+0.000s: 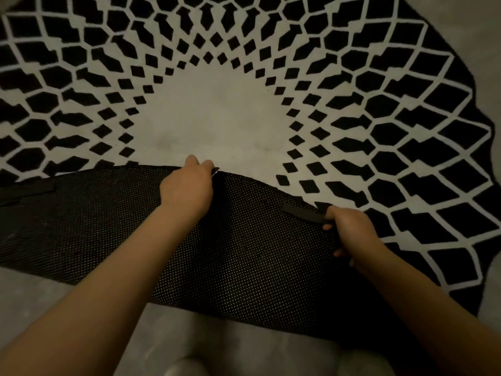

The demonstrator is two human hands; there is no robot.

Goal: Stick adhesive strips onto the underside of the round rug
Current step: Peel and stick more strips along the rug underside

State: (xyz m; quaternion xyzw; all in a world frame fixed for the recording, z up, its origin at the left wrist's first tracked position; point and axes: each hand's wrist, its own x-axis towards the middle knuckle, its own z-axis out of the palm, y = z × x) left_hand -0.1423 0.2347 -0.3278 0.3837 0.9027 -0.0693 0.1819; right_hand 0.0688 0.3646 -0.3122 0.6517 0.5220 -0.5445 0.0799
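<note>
A large round rug with a black and white diamond pattern and a plain pale centre is spread on a smooth grey floor. The near part of the rug, from about 6 o'clock to 9 o'clock of the view, is folded over onto the patterned side, so that its black underside with small pale dots is turned upward. The folded flap is seen as a wide dark band across the lower half of the view, and the grey floor is exposed below it, at 6 to 8 o'clock. A strip of the same grey floor is also visible at 1 to 2 o'clock, beyond the wavy black edge of the rug.

The folded edge is gripped near the centre of the view by the left hand; the fingers are curled over the edge. A narrow black adhesive strip lies on the dotted underside at about 4 o'clock from the centre, and its right end is pinched by the curled fingers of the right hand. Another dark strip-like patch is seen on the underside at 9 o'clock, but in the dim light it cannot be told exactly what it is. Both forearms are bare. The light in the room is low and warm.
</note>
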